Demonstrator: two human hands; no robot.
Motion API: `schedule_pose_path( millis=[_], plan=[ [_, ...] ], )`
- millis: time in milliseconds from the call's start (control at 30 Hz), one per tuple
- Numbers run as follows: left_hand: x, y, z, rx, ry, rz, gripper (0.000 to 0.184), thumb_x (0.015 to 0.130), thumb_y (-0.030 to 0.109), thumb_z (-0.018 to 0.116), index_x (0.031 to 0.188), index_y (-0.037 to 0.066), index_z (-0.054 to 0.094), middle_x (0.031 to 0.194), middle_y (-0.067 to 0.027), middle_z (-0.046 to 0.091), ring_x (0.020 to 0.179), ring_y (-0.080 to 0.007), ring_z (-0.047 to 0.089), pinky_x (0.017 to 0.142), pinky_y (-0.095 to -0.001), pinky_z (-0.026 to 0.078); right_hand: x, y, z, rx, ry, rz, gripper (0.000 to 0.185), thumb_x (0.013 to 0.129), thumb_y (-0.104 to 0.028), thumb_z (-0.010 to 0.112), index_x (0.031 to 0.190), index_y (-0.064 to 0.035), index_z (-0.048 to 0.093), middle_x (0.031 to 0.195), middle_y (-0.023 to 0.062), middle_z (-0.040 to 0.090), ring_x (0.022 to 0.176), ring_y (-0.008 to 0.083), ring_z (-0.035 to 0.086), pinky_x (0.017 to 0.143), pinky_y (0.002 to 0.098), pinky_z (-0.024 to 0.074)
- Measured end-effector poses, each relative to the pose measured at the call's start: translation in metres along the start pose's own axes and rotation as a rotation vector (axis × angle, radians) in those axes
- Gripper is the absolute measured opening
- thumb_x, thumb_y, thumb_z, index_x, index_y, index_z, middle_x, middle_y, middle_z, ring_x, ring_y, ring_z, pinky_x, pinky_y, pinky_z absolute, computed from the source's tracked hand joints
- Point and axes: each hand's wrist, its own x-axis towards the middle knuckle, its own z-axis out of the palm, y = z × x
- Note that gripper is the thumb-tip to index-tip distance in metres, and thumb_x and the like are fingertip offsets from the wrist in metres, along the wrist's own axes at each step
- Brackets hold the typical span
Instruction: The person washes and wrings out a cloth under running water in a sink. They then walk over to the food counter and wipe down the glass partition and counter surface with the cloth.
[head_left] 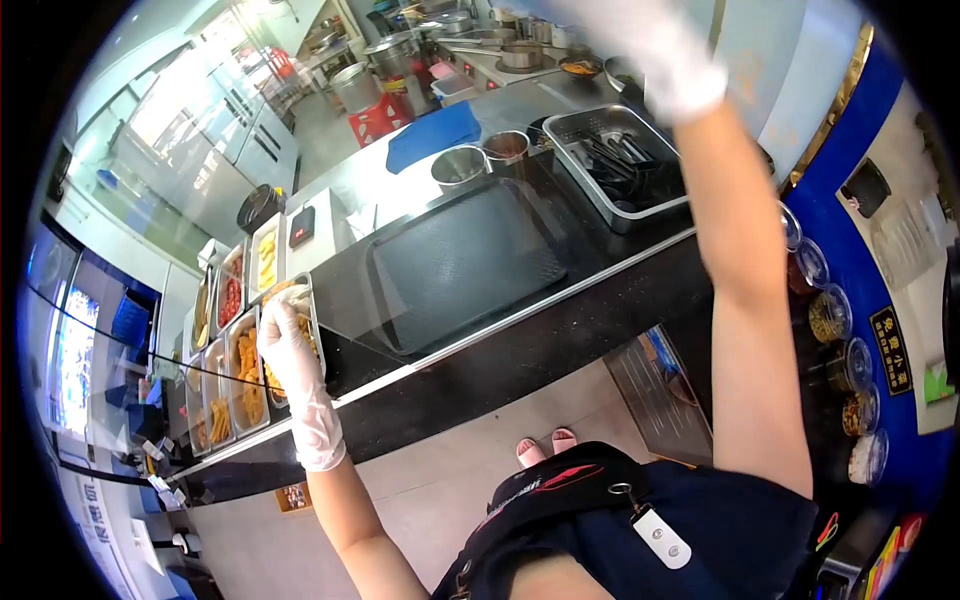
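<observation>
My left hand [287,350], in a thin white glove, hangs over the near right metal food tray [318,340]. Its fingers look curled together, and what they hold, if anything, is hidden. Fried-looking food [250,365] lies in the tray beside it. Up at the top edge of the view, my right hand [655,50], also in a white glove, is raised and smeared by motion. Its fingers cannot be made out. Below and left of that wrist sits a deep metal pan [620,210] holding black utensils [625,160].
A dark flat tray [465,265] lies on the counter, with metal pots [460,168] and a blue cloth or mat [432,137] behind it. More food trays [232,290] line the left end. Lidded jars [830,312] stand along the right wall. Cookware fills the back.
</observation>
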Motion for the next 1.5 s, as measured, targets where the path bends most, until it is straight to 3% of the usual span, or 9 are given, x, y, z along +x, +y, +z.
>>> schedule_pose_path(
  millis=[67,300,533,733,900,1000,1233,1367,1500],
  plan=[
    [0.003,-0.006,-0.002,-0.040,-0.029,0.008,0.030,0.095,0.025,0.048,0.093,-0.001,0.063,0.086,-0.0052,0.065,0.079,-0.0108,0.057,0.076,-0.0251,0.044,-0.094,-0.030,-0.008,0.260,-0.030,-0.016,0.024,0.072,-0.021,0.058,0.092,-0.0085,0.060,0.107,0.0161,0.052,0.108,0.0365,0.048,0.090,0.0536,0.0399],
    [0.008,-0.015,-0.011,-0.121,-0.115,-0.024,0.031,0.094,0.028,0.051,0.091,0.000,0.063,0.090,-0.0044,0.065,0.083,-0.0107,0.056,0.080,-0.0255,0.043,-0.414,-0.141,-0.082,0.564,-0.651,0.179,0.032,0.064,-0.005,0.059,0.096,-0.0118,0.059,0.114,0.0065,0.051,0.117,0.0318,0.042,0.094,0.0490,0.0393],
    [-0.028,0.034,0.002,0.006,0.407,0.119,0.033,0.094,0.021,0.040,0.101,-0.003,0.062,0.103,-0.0131,0.061,0.093,-0.0216,0.057,0.088,-0.0322,0.044,-0.292,-0.177,-0.127,1.163,-0.512,1.059,0.039,0.070,0.012,0.048,0.106,-0.0015,0.057,0.119,0.0171,0.053,0.114,0.0310,0.050,0.095,0.0365,0.0405],
    [-0.162,0.020,0.046,0.152,-0.123,0.518,0.036,0.093,0.015,0.043,0.128,0.008,0.040,0.131,-0.0190,0.043,0.120,-0.0312,0.043,0.101,-0.0434,0.033,-0.177,-0.241,-0.139,2.399,-0.796,1.209,0.061,0.096,-0.026,0.044,0.142,0.0003,0.014,0.135,0.0119,0.035,0.124,0.0163,0.034,0.104,0.0269,0.0270],
    [-0.120,0.007,0.032,-0.463,0.146,0.239,0.042,0.096,0.028,0.043,0.129,0.003,0.036,0.129,-0.0188,0.044,0.114,-0.0273,0.048,0.096,-0.0411,0.040,-0.150,-0.246,-0.114,2.122,-0.984,0.469,0.080,0.092,-0.046,0.045,0.143,0.0011,0.006,0.148,0.0241,0.010,0.139,0.0317,0.008,0.111,0.0352,0.0075],
    [-0.034,0.041,-0.005,-0.874,0.219,-0.054,0.039,0.094,0.036,0.046,0.116,0.004,0.048,0.109,-0.0144,0.056,0.098,-0.0218,0.056,0.084,-0.0352,0.047,-0.131,-0.231,-0.109,1.914,-0.878,0.506,0.058,0.088,-0.022,0.056,0.136,0.0015,0.033,0.137,0.0196,0.039,0.129,0.0291,0.036,0.106,0.0363,0.0278],
    [0.208,0.107,-0.036,-1.030,-0.102,0.217,0.022,0.090,0.012,0.048,0.108,0.002,0.056,0.102,-0.0122,0.063,0.087,-0.0234,0.061,0.075,-0.0331,0.052,-0.123,-0.192,-0.096,0.871,-0.300,0.616,0.025,0.078,-0.002,0.057,0.102,0.0006,0.062,0.099,0.0149,0.062,0.091,0.0313,0.060,0.082,0.0376,0.0481],
    [0.231,0.206,-0.014,-1.121,0.048,0.268,0.036,0.094,0.022,0.037,0.117,0.000,0.053,0.111,-0.0123,0.060,0.099,-0.0238,0.058,0.090,-0.0363,0.046,-0.137,-0.178,-0.088,0.498,-0.263,0.610,0.033,0.082,-0.010,0.055,0.113,0.0031,0.055,0.117,0.0168,0.054,0.112,0.0350,0.048,0.096,0.0412,0.0381],
    [0.256,0.199,-0.009,-1.164,-0.659,0.765,0.044,0.096,0.034,0.040,0.119,-0.002,0.049,0.112,-0.0135,0.059,0.096,-0.0227,0.059,0.086,-0.0326,0.048,-0.150,-0.178,-0.073,0.476,-0.422,0.708,0.058,0.087,-0.026,0.052,0.134,0.0033,0.034,0.141,0.0226,0.027,0.131,0.0396,0.023,0.108,0.0469,0.0186]
  ],
)
